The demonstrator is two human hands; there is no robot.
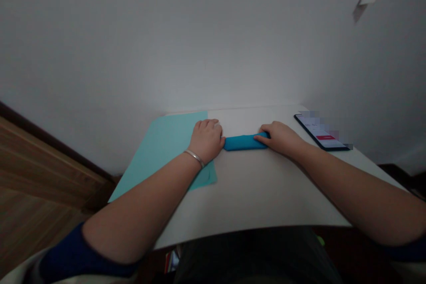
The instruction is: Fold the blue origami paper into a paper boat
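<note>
A long, bright-blue, apparently soft fabric bundle [240, 143] is lying crosswise on a smooth white tabletop [253, 195]; it is looking light, pliable and hardly fragile, its ends seeming the best holds. The right hand [278, 136] is pinching its right end between thumb and fingers. The left hand [207, 140] is resting at the left end, fingers lying close together; whether they are gripping, I cannot tell. A thin, flat turquoise sheet [163, 142] is lying partly beneath the left hand; a silvery, rounded bangle [195, 157] is circling that wrist.
</note>
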